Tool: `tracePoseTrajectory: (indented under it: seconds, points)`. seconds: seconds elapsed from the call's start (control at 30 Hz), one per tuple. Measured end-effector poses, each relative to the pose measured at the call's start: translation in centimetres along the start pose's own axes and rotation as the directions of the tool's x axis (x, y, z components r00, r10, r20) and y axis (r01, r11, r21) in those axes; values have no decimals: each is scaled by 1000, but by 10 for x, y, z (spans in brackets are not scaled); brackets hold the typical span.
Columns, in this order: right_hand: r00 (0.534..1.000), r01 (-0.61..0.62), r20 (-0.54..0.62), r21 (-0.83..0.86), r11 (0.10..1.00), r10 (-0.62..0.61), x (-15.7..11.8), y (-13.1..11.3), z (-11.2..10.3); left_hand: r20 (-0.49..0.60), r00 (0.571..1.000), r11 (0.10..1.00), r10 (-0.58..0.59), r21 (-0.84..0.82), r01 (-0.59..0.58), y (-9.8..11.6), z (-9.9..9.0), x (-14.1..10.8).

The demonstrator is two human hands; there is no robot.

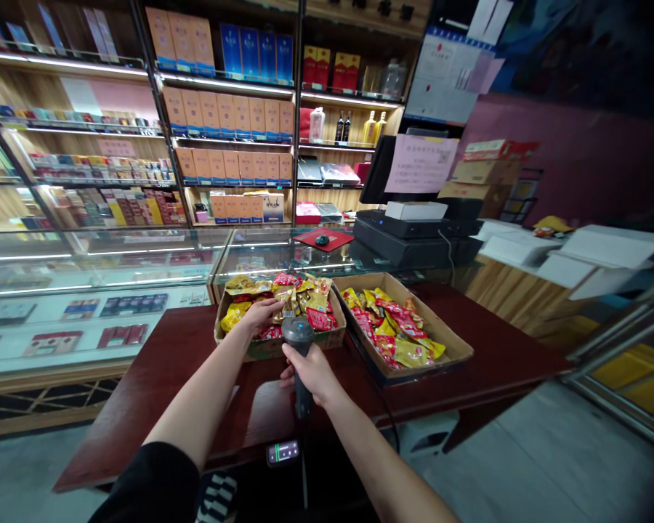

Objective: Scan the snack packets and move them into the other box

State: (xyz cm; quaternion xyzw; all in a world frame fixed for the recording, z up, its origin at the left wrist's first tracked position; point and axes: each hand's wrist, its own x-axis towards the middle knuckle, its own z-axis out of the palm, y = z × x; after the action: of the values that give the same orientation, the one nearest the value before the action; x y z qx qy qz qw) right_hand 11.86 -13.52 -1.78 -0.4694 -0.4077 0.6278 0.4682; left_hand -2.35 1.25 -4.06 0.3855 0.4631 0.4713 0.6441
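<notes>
My right hand [315, 372] is wrapped round the handle of a dark barcode scanner [298, 330], held upright above the front edge of the dark red table [179, 349]. My left hand [262, 314] reaches over the left cardboard box [335, 335] and touches a gold snack packet [284, 301]; its fingertips are partly lost among the packets, so its grip is unclear. Red, yellow and gold packets fill that box. Beside it, on the right, a second open box [461, 354] holds more red and yellow packets [397, 319].
Behind the table runs a glass display counter [142, 261], with a mouse [322, 240] on a red mat [335, 238] and a cash register [403, 240]. A lit phone [283, 452] is near the table's front edge. Stocked shelves line the back wall.
</notes>
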Motion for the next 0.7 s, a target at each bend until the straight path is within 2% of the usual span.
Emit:
tracePoseTrajectory:
  seconds: [0.23, 0.4, 0.47, 0.6, 0.63, 0.7]
  points:
    - [1000, 24, 9, -7, 1000, -24, 4, 4, 0, 58, 998, 999, 13, -50, -10, -2, 0, 4]
    - [1000, 10, -13, -1, 1000, -10, 3, 3, 0, 17, 1000, 997, -8, -77, 9, 3, 3, -3]
    - [999, 41, -22, 24, 999, -41, 8, -1, -2, 12, 1000, 997, -8, -73, 9, 4, 4, -5]
    - [960, 212, -179, -39, 977, -215, 36, -23, -15, 11, 1000, 996, -23, -86, 24, 1, 3, -4]
    - [952, 201, -224, -55, 978, -208, 46, -32, -20, 18, 999, 995, -29, -93, 30, 1, 3, -3]
    - [965, 70, -253, -2, 998, -68, 64, -51, -28, 40, 998, 995, -44, -92, 47, 2, 5, 0]
